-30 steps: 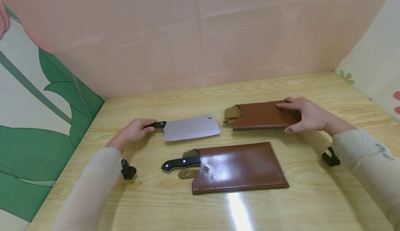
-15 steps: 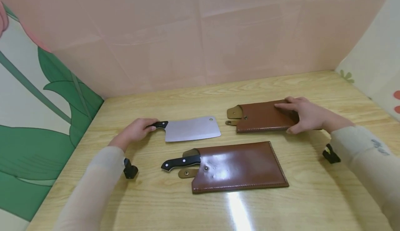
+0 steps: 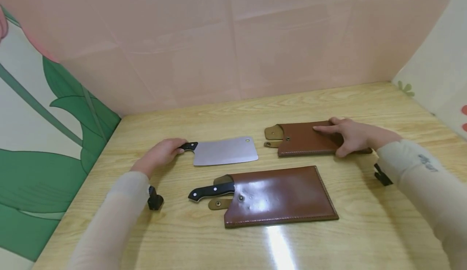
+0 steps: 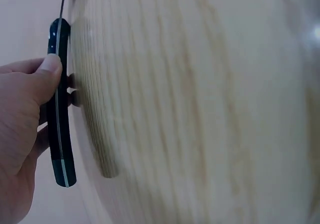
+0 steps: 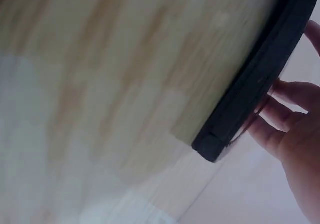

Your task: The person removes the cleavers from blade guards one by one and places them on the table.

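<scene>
My left hand [image 3: 162, 153] pinches the black riveted handle of a cleaver [image 3: 226, 151]. The blade points right and has a hole near its far corner. Thumb and fingers hold opposite sides of the handle [image 4: 61, 109] in the left wrist view. At the back right, a brown leather knife sheath [image 3: 304, 138] lies with its mouth and snap tabs facing the blade. My right hand [image 3: 355, 137] grips across the sheath's right part, thumb at the near edge and fingers over the top. Its dark edge [image 5: 250, 81] shows in the right wrist view.
A second brown sheath [image 3: 281, 201] lies in front, with a black-handled knife [image 3: 211, 190] in it, handle to the left. A pink sheet [image 3: 233, 47] stands behind the wooden table [image 3: 182, 237]. Patterned panels flank both sides.
The back sheath has shifted slightly right, away from the blade. My right hand has slid left along it. The cleaver and left hand have moved slightly right.
</scene>
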Demonstrator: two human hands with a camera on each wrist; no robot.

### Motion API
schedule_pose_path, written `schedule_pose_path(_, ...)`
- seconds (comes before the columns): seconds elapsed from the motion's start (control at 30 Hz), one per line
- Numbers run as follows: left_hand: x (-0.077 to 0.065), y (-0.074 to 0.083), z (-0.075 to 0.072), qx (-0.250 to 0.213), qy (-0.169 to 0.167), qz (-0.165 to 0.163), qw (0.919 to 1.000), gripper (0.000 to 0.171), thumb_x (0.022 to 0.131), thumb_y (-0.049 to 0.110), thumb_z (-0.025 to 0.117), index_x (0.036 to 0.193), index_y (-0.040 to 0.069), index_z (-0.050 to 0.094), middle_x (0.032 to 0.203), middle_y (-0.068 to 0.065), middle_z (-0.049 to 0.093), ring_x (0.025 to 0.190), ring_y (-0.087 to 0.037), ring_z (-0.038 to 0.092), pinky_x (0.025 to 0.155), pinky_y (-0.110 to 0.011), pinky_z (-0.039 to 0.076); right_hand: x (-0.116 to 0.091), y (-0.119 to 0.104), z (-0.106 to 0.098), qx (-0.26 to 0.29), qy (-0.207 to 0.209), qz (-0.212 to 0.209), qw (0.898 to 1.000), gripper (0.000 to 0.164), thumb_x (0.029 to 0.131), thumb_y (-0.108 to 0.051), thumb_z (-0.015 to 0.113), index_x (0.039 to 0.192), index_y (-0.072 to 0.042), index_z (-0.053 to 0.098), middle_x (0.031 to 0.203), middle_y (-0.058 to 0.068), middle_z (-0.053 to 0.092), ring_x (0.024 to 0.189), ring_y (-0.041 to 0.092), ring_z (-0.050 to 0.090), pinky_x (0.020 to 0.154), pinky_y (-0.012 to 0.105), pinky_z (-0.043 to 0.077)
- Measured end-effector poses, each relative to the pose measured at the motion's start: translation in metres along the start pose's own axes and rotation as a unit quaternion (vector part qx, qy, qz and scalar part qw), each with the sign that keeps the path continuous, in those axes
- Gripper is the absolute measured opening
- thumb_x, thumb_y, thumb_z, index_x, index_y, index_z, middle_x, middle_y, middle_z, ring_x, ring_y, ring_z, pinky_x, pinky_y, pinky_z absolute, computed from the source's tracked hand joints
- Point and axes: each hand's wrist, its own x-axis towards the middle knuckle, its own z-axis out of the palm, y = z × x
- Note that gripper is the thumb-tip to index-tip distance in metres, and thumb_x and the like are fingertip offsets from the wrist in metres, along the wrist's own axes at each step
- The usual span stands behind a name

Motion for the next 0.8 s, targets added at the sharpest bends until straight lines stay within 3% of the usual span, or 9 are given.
schedule_pose_path(0.23, -0.001, 0.004, -0.002, -0.009, -0.009, -0.025, 0.9996, 0.040, 0.094, 0.014, 0.054, 0.130, -0.002, 0.049, 0.131, -0.020, 0.052, 0.123, -0.036, 0.046, 0.104, -0.049, 0.035, -0.003, -0.001, -0.001, 0.008, -0.021, 0.012, 1.000, 0.095, 0.062, -0.030, 0.079, 0.143, -0.011, 0.034, 0.140, 0.042, 0.018, 0.122, 0.061, 0.023, 0.088, 0.074, 0.029)
schedule_pose_path(0.4, -0.006, 0.012, -0.007, -0.026, 0.000, -0.041, 0.9988, 0.051, 0.094, 0.024, 0.055, 0.139, 0.005, 0.040, 0.142, -0.020, 0.039, 0.131, -0.038, 0.034, 0.109, -0.052, 0.026, -0.012, -0.017, -0.003, 0.019, 0.015, 0.009, 1.000, 0.094, 0.068, -0.040, 0.078, 0.145, -0.014, 0.031, 0.145, 0.035, 0.016, 0.127, 0.059, 0.016, 0.090, 0.076, 0.023)
schedule_pose_path(0.63, -0.015, 0.046, -0.011, -0.092, 0.057, -0.004, 0.9941, 0.048, 0.093, 0.022, 0.057, 0.136, 0.005, 0.045, 0.139, -0.019, 0.043, 0.129, -0.037, 0.038, 0.106, -0.052, 0.031, -0.022, -0.054, -0.002, 0.058, 0.042, -0.030, 0.997, 0.084, 0.075, -0.045, 0.073, 0.143, -0.013, 0.035, 0.146, 0.030, 0.021, 0.129, 0.054, 0.018, 0.093, 0.073, 0.023)
schedule_pose_path(0.8, -0.026, 0.074, -0.007, -0.137, 0.070, 0.015, 0.9880, 0.043, 0.092, 0.019, 0.059, 0.132, 0.004, 0.050, 0.135, -0.016, 0.049, 0.125, -0.035, 0.045, 0.103, -0.051, 0.036, -0.029, -0.080, 0.004, 0.077, 0.052, -0.042, 0.995, 0.083, 0.076, -0.049, 0.072, 0.142, -0.010, 0.038, 0.144, 0.030, 0.027, 0.128, 0.052, 0.024, 0.096, 0.069, 0.026)
